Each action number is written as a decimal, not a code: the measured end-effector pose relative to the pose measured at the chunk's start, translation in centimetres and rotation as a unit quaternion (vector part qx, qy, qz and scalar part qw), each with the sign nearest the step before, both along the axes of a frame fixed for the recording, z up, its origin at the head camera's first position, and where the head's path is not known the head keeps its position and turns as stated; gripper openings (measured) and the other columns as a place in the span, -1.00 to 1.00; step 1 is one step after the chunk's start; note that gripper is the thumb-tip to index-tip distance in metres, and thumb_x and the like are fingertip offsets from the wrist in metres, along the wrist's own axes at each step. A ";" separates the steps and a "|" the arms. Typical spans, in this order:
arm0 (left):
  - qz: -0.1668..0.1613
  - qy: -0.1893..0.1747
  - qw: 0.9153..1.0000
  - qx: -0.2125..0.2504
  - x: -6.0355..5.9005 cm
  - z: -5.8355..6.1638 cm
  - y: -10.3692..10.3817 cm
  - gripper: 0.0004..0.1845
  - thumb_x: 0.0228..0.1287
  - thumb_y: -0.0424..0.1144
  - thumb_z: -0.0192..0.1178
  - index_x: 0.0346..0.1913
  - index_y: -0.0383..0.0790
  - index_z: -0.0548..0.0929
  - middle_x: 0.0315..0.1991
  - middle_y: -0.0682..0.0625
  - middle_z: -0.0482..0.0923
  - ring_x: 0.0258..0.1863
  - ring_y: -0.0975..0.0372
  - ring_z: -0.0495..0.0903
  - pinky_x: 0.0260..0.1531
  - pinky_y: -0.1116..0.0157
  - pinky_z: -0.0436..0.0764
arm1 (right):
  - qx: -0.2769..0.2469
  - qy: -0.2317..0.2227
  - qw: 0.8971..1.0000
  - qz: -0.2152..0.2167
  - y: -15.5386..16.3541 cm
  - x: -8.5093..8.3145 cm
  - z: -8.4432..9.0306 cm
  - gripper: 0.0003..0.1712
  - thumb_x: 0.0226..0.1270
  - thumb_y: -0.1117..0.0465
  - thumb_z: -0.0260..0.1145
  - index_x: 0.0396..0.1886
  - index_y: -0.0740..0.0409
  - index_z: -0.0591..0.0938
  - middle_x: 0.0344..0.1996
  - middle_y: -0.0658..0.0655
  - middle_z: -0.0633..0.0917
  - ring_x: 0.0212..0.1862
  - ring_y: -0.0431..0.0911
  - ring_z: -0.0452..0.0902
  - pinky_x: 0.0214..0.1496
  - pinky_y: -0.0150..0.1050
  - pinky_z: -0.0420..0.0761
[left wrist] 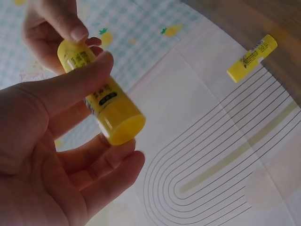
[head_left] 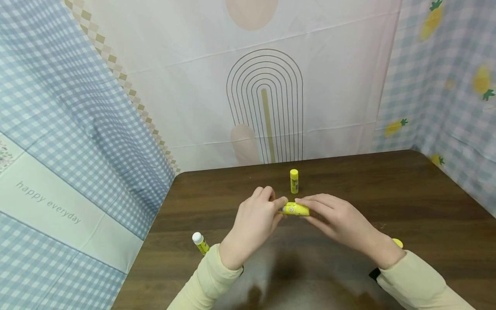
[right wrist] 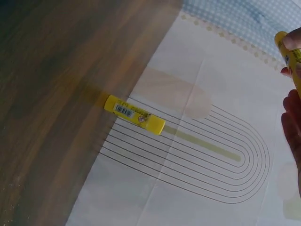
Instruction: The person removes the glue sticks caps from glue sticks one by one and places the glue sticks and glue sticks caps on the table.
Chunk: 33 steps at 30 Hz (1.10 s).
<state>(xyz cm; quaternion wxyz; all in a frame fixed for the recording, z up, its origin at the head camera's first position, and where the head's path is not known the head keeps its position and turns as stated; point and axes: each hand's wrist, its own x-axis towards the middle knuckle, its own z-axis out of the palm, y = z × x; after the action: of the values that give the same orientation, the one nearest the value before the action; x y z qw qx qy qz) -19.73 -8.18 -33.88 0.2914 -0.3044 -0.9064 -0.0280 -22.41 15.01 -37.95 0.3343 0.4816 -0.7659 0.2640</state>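
A dark, wood-grained table is being walled on three sides by hanging cloth, its front left open. A smooth yellow cylindrical glue stick is being pinched above mid-table, long axis level, left to right, between the left hand and right hand. Another glue stick is being left upright just behind.

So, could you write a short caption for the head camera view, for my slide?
Both hands, left hand and right hand, hold a yellow glue stick above a dark wooden table; another glue stick stands upright behind.
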 end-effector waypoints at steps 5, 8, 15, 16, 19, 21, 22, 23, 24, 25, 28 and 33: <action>0.008 0.052 0.998 -0.015 0.0 -0.3 0.1 -0.68 -0.02 -0.20 0.60 -0.15 0.02 0.78 -0.34 0.03 0.47 -0.36 0.19 0.44 -0.47 0.36 0.50 | -0.035 -0.144 0.989 -0.017 0.0 0.2 0.2 -0.58 0.27 0.15 0.50 0.12 0.06 0.70 -0.07 -0.09 0.74 -0.10 -0.21 0.66 -0.07 -0.43 0.60; 0.008 0.080 0.997 -0.013 0.0 -0.3 0.2 -0.69 -0.01 -0.27 0.56 -0.15 -0.02 0.78 -0.33 0.01 0.48 -0.35 0.17 0.44 -0.44 0.34 0.48 | -0.051 -0.227 0.972 -0.034 -0.1 0.4 0.5 -0.57 0.20 0.22 0.53 0.10 0.06 0.72 -0.17 -0.15 0.74 -0.21 -0.25 0.63 -0.18 -0.39 0.61; -0.003 0.100 0.995 0.000 0.2 -0.2 0.2 -0.72 0.01 -0.35 0.51 -0.17 -0.06 0.78 -0.33 -0.01 0.49 -0.36 0.15 0.44 -0.46 0.33 0.47 | -0.058 -0.333 0.940 -0.048 0.0 0.8 1.1 -0.65 0.27 0.08 0.49 0.05 -0.01 0.73 -0.27 -0.22 0.73 -0.26 -0.26 0.63 -0.19 -0.31 0.63; -0.004 0.099 0.995 0.000 0.2 -0.2 0.2 -0.72 0.01 -0.35 0.51 -0.17 -0.06 0.78 -0.33 -0.01 0.49 -0.35 0.15 0.44 -0.46 0.32 0.47 | -0.058 -0.330 0.941 -0.046 0.0 0.8 1.2 -0.65 0.26 0.09 0.50 0.04 -0.02 0.73 -0.26 -0.22 0.73 -0.26 -0.26 0.64 -0.20 -0.31 0.63; -0.004 0.095 0.995 0.001 0.3 -0.3 0.2 -0.74 0.05 -0.33 0.50 -0.16 -0.06 0.77 -0.30 -0.01 0.51 -0.32 0.13 0.45 -0.43 0.32 0.51 | -0.060 -0.298 0.952 -0.037 0.0 0.9 1.1 -0.64 0.22 0.16 0.53 0.02 0.00 0.74 -0.25 -0.21 0.73 -0.27 -0.27 0.63 -0.23 -0.34 0.63; -0.005 0.094 0.996 0.001 0.3 -0.2 0.2 -0.74 0.07 -0.32 0.50 -0.15 -0.07 0.76 -0.29 0.00 0.55 -0.31 0.12 0.45 -0.40 0.31 0.53 | -0.061 -0.265 0.962 -0.036 0.0 0.9 1.0 -0.61 0.17 0.22 0.55 0.03 0.04 0.74 -0.25 -0.21 0.73 -0.28 -0.29 0.62 -0.25 -0.37 0.61; -0.007 0.094 0.996 0.000 0.3 -0.2 0.2 -0.74 0.07 -0.32 0.51 -0.14 -0.07 0.76 -0.28 0.00 0.57 -0.31 0.12 0.45 -0.38 0.31 0.54 | -0.061 -0.249 0.966 -0.035 -0.1 0.9 1.0 -0.60 0.15 0.25 0.56 0.03 0.05 0.74 -0.25 -0.20 0.72 -0.29 -0.30 0.61 -0.26 -0.40 0.60; -0.008 0.094 0.996 -0.001 0.3 -0.2 0.2 -0.73 0.08 -0.31 0.51 -0.13 -0.07 0.76 -0.27 0.01 0.60 -0.30 0.12 0.45 -0.38 0.31 0.55 | -0.063 -0.235 0.969 -0.035 -0.1 1.0 0.9 -0.58 0.13 0.27 0.56 0.03 0.06 0.74 -0.26 -0.20 0.72 -0.29 -0.30 0.60 -0.26 -0.42 0.59; -0.010 0.094 0.995 -0.001 0.3 -0.1 0.2 -0.73 0.08 -0.31 0.51 -0.13 -0.07 0.76 -0.27 0.01 0.62 -0.30 0.11 0.45 -0.37 0.31 0.55 | -0.066 -0.220 0.973 -0.034 -0.1 1.0 0.9 -0.56 0.10 0.30 0.57 0.03 0.06 0.74 -0.26 -0.19 0.72 -0.29 -0.31 0.59 -0.27 -0.44 0.58; -0.010 0.095 0.995 -0.002 0.3 -0.1 0.1 -0.73 0.08 -0.31 0.51 -0.12 -0.08 0.76 -0.26 0.01 0.64 -0.31 0.12 0.45 -0.36 0.31 0.56 | -0.068 -0.205 0.976 -0.032 -0.2 1.0 0.9 -0.54 0.08 0.32 0.58 0.04 0.07 0.74 -0.25 -0.18 0.72 -0.30 -0.31 0.58 -0.28 -0.46 0.57; -0.014 0.094 0.996 -0.002 0.4 0.0 0.1 -0.71 0.05 -0.30 0.53 -0.12 -0.08 0.77 -0.26 0.03 0.67 -0.31 0.12 0.45 -0.37 0.31 0.56 | -0.072 -0.156 0.985 -0.020 -0.2 1.0 0.7 -0.54 0.10 0.31 0.57 0.06 0.08 0.73 -0.21 -0.15 0.73 -0.26 -0.29 0.61 -0.24 -0.50 0.56; -0.020 0.094 0.995 0.003 0.5 0.0 -0.1 -0.70 0.02 -0.29 0.55 -0.14 -0.05 0.78 -0.28 0.05 0.67 -0.32 0.14 0.46 -0.37 0.32 0.56 | -0.063 -0.034 0.997 0.000 -0.3 0.8 0.4 -0.61 0.47 -0.01 0.29 0.08 0.15 0.72 -0.16 -0.03 0.74 -0.22 -0.19 0.68 -0.20 -0.42 0.61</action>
<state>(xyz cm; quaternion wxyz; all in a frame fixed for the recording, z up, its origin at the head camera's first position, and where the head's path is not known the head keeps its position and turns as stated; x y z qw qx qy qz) -19.23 -8.26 -33.84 0.3757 -0.3224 -0.8688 -0.0079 -21.65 14.68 -37.51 0.3376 0.4504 -0.7585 0.3284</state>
